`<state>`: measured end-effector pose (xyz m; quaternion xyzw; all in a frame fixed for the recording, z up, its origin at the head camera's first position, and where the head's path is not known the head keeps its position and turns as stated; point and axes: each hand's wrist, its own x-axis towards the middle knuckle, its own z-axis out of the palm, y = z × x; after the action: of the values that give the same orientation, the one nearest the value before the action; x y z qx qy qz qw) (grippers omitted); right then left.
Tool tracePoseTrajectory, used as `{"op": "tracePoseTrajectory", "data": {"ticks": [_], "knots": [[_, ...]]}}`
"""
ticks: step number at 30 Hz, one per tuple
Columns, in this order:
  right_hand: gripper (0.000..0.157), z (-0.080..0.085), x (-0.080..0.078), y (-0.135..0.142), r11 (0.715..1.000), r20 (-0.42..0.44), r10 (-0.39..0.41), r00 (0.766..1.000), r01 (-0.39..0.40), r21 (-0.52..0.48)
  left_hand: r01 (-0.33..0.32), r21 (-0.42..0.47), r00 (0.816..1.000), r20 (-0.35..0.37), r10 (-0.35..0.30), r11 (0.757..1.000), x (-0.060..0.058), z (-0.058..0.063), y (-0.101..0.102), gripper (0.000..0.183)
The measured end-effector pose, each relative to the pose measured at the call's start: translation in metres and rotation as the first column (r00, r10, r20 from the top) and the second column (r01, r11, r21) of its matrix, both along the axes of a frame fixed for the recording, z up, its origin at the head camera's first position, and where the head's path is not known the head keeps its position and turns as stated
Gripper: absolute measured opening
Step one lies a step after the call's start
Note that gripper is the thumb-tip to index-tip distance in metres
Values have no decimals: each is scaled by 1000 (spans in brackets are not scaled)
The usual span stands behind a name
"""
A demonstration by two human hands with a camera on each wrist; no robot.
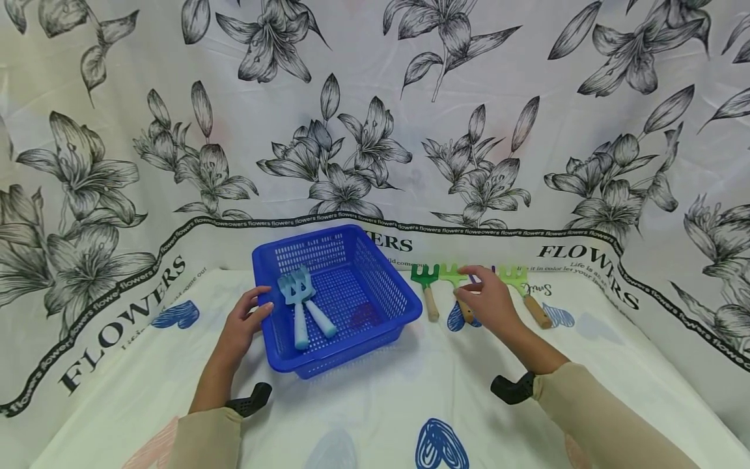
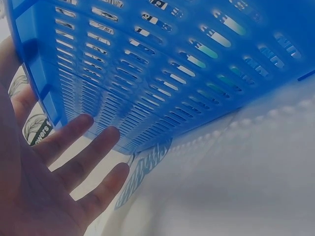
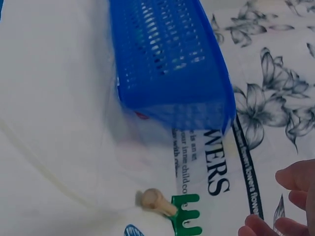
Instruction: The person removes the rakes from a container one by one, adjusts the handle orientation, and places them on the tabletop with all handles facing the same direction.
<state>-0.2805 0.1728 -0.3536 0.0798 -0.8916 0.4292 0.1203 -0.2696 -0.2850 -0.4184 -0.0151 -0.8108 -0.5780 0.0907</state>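
Since the light-green rake (image 1: 452,277) on the bench (image 1: 363,423), beneath the right hand's (image 1: 489,301) parted fingers, looks light and stiff, its wooden handle (image 1: 467,314) should suit a pinch, the left hand's (image 1: 241,322) spread fingers touching the basket (image 1: 342,357).

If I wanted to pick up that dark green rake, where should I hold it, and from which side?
The dark green rake is probably best held mid-way along its wooden handle, coming down from above on the camera's near side: the slim handle lies toward the camera, while the prongs point away.
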Motion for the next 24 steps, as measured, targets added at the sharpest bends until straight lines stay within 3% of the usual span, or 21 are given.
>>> {"op": "tracePoseTrajectory", "data": {"ticks": [11,24], "knots": [[45,8,2,-25,996,28,84,996,-83,-41,8,-2,1000,2,-8,1000,1,1,0,57],[44,6,3,-58,972,-17,210,977,-211,-101,19,4,999,-26,-18,1000,-2,-3,-2,55]]}}
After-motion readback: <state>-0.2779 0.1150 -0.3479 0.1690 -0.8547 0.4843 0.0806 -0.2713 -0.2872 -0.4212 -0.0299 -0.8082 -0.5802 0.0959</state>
